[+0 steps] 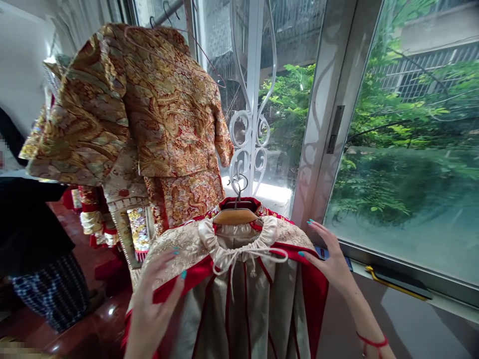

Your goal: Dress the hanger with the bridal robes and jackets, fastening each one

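Observation:
A pale grey cape-like garment with red piping and a gathered cream collar hangs in front of me. Its white cord is tied in a bow at the neck. Beneath the collar shows a wooden hanger, inside a red stand-up neckline. My left hand, slightly blurred, is at the garment's left shoulder, thumb and fingers apart. At the opposite shoulder my right hand has its fingers spread, the thumb by the red edge. Whether either palm presses on the cloth I cannot tell.
Gold brocade jackets hang at the left on a rail. A window with white scrollwork stands behind. On the sill lie a black-and-yellow object and a bluish flat item. A person in dark clothes is at the far left.

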Available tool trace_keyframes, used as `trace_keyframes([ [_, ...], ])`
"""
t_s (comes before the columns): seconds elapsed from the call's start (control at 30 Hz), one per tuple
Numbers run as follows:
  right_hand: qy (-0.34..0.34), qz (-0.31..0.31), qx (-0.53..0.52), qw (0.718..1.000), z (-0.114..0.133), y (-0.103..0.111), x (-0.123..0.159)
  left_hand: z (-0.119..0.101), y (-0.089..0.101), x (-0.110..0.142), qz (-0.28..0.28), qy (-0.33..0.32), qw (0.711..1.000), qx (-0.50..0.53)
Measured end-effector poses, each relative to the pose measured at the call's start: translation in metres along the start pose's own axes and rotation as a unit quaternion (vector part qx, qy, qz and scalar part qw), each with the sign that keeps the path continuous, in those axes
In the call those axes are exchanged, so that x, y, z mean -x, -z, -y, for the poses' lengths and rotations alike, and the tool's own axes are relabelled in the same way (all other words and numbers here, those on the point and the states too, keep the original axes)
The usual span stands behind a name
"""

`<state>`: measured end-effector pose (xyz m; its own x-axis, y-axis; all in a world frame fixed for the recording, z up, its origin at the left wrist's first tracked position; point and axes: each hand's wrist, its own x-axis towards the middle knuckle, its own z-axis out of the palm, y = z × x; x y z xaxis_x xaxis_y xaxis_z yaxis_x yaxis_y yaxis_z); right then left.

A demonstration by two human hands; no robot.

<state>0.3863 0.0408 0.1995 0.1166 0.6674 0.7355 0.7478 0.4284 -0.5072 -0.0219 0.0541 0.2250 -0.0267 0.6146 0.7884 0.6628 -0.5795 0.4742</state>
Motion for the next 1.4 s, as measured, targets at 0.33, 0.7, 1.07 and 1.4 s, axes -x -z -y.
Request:
trace_keyframes([
  [0.33, -0.043, 0.065, -0.095, 0.992, -0.040, -0.011, -0.038, 0.098, 0.009, -0.014, 0.017, 0.187, 0.979, 0.084],
  [0.7, -0.177, 0.124, -0.353, 0.910, -0.041, -0.011, -0.019, 0.098, 0.008, -0.012, 0.050, 0.245, 0.962, 0.110],
  [1.07, -0.029, -0.051, -0.024, 0.998, -0.036, -0.037, 0.015, 0.086, -0.006, 0.005, 0.032, 0.005, 0.991, -0.127],
  [1.4, -0.093, 0.089, -0.229, 0.965, -0.041, -0.011, -0.023, 0.047, -0.009, 0.006, -0.074, 0.038, 0.975, -0.206],
])
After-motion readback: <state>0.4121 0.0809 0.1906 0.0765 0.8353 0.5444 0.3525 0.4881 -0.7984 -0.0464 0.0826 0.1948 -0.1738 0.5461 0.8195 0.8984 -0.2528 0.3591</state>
